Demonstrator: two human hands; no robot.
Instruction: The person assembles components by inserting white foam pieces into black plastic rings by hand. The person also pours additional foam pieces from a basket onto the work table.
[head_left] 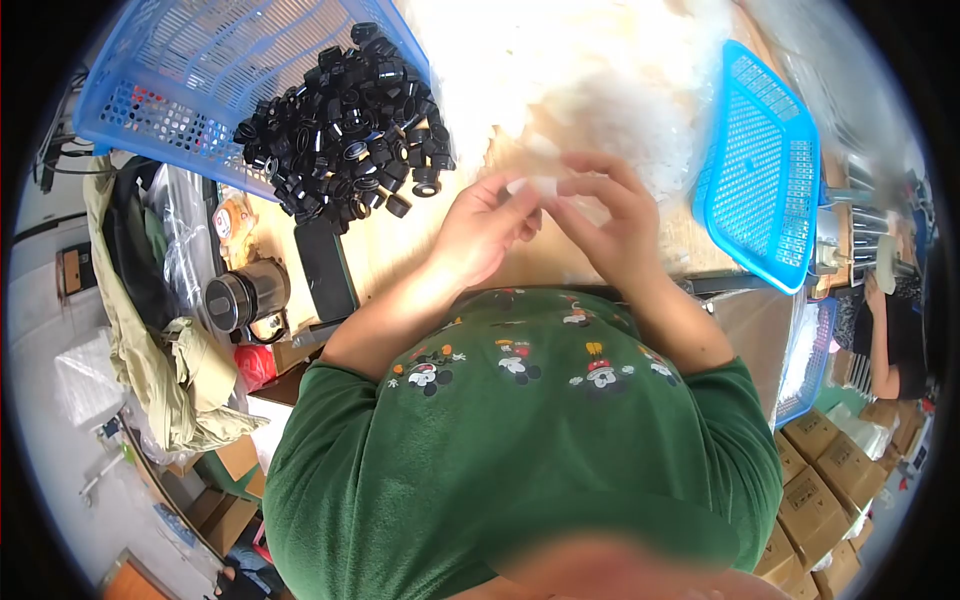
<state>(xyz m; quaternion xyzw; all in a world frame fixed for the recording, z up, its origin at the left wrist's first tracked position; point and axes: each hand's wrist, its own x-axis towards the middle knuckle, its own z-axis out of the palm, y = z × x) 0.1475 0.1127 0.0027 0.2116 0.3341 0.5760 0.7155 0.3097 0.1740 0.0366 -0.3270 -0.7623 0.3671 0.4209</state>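
Observation:
My left hand [482,228] and my right hand [618,212] meet over the wooden table [405,250], in front of my chest. Between their fingertips is a small white piece [540,187], pinched from both sides; its exact kind is too small and washed out to tell. To the left of my hands lies a heap of small black ring-shaped caps [350,135], some showing an open round end. Beyond my right hand is a blurred mass of whitish, translucent material [625,125], partly lost in the glare.
A blue crate [250,60] lies behind the black heap, and a bright blue basket [760,170] stands at right. At left are a phone [325,270], a dark lidded jar [248,297] and hanging clothes [165,370]. Cardboard boxes [820,490] and another person [890,335] are at far right.

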